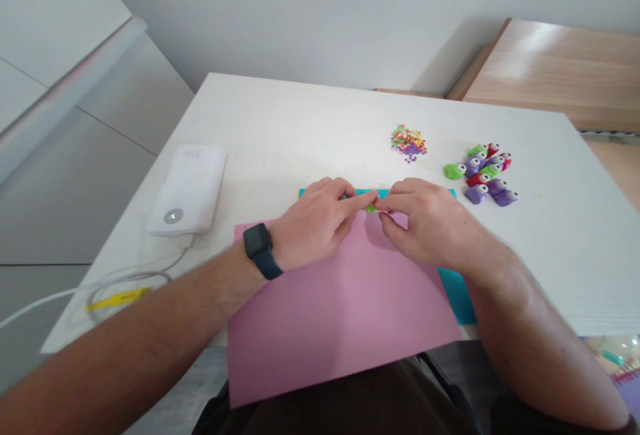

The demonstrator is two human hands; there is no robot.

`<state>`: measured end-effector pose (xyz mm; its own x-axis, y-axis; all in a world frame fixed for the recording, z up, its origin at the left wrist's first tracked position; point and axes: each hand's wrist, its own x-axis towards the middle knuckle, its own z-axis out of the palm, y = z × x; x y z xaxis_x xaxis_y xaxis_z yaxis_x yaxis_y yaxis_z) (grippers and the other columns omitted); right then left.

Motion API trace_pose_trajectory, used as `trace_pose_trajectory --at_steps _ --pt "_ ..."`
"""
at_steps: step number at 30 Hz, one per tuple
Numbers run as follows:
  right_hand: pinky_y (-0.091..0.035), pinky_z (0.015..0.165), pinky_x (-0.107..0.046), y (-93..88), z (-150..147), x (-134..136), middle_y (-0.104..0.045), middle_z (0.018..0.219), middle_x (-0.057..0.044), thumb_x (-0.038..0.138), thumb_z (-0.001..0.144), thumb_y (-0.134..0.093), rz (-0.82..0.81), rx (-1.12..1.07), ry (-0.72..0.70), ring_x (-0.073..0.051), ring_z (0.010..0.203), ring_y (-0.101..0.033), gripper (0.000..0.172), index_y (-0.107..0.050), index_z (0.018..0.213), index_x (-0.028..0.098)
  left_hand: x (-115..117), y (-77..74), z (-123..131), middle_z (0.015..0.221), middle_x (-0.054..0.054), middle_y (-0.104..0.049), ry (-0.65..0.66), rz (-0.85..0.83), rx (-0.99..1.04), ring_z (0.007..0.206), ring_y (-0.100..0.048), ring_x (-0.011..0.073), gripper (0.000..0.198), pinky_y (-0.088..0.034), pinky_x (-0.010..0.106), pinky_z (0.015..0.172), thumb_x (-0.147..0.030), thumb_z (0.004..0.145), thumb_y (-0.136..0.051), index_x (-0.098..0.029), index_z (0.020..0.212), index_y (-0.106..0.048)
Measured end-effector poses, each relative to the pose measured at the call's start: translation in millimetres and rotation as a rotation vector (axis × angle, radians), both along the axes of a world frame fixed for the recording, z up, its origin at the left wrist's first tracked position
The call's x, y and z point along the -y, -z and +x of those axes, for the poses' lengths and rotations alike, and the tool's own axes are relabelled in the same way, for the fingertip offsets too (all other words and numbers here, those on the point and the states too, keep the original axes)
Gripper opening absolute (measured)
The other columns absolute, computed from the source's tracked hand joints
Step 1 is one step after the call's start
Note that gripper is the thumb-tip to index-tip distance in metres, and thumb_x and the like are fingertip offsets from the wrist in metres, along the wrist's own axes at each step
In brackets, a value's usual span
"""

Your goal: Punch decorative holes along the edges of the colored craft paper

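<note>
- The left hand (315, 225) and right hand (430, 225) meet fingertip to fingertip over the far edge of a pink sheet (340, 308).
- Between the fingertips sits a small green piece (371, 207). Most of it is covered, so its shape cannot be told.
- Left grip: the fingers are curled and the forefinger and thumb are drawn together, their tips on the green piece.
- Right grip: the thumb and forefinger are pressed together, pinching the same green piece from the other side, with the remaining fingers folded under.
- The pink sheet lies on a teal sheet (457, 291), which shows along the far edge and at the right. Both rest on a white table (300, 121), and the pink sheet hangs over the near edge.
- A dark watch (259, 248) is on the left wrist.
- To the right, well apart from the hands, is a cluster of small punches (483, 173) in green, purple and red. Just left of them is a little heap of coloured confetti (409, 141).
- On the left lies a white power bank (189, 188), with a white cable (100, 285) carrying a yellow tag (117, 299).
- A wooden surface (560, 68) stands behind the table at the right.
</note>
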<state>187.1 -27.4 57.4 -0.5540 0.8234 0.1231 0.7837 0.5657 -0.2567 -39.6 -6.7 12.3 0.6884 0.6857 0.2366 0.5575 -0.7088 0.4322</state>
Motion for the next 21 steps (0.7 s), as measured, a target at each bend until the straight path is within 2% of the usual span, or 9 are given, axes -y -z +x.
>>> trace_pose_trajectory --at_steps 7,14,21 --pt "-0.044 0.076 -0.033 0.2 0.1 -0.8 -0.069 0.081 -0.006 0.016 0.088 -0.059 -0.021 0.003 0.003 -0.021 0.080 -0.061 0.020 -0.078 0.092 0.018 0.7 0.7 0.7 0.120 0.010 -0.063 0.021 0.013 -0.025 0.107 -0.059 0.0251 0.046 -0.049 0.046 0.097 -0.021 0.102 -0.047 -0.025 0.147 -0.055" --pt "-0.042 0.075 -0.032 0.0 -0.5 -1.3 -0.067 0.077 -0.006 0.016 0.089 -0.057 -0.037 0.024 0.013 -0.019 0.077 -0.060 0.019 -0.074 0.081 0.018 1.2 1.0 1.9 0.117 0.009 -0.064 0.035 0.012 0.001 0.105 -0.059 0.0244 0.049 -0.049 0.045 0.094 -0.015 0.100 -0.045 -0.027 0.146 -0.056" --pt "-0.042 0.075 -0.032 4.4 -0.2 -3.7 -0.066 0.076 -0.005 0.016 0.090 -0.056 -0.050 0.031 -0.007 -0.020 0.078 -0.060 0.021 -0.073 0.079 0.019 2.4 -3.5 4.8 0.113 0.009 -0.064 0.045 -0.006 -0.051 0.102 -0.058 0.0238 0.053 -0.050 0.043 0.093 -0.012 0.096 -0.046 -0.028 0.146 -0.056"
